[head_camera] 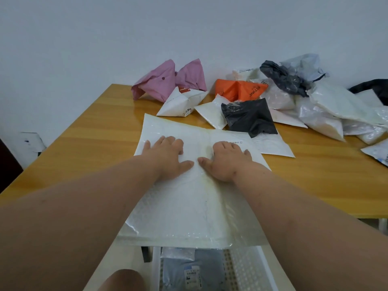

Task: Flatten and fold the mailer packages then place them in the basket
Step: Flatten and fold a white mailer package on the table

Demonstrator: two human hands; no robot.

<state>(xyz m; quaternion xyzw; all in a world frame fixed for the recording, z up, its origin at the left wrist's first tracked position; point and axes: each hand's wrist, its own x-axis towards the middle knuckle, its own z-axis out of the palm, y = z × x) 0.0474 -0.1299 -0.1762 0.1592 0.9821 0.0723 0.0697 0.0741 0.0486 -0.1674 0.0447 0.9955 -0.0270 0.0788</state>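
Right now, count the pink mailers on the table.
2: both at the table's far left end, side by side and puffed up, one pink mailer left of the other. More may hide in the right-hand pile.

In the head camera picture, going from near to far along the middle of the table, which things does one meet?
White basket below the table edge → large white bubble mailer → left hand and right hand pressing it flat → black mailer → orange mailer.
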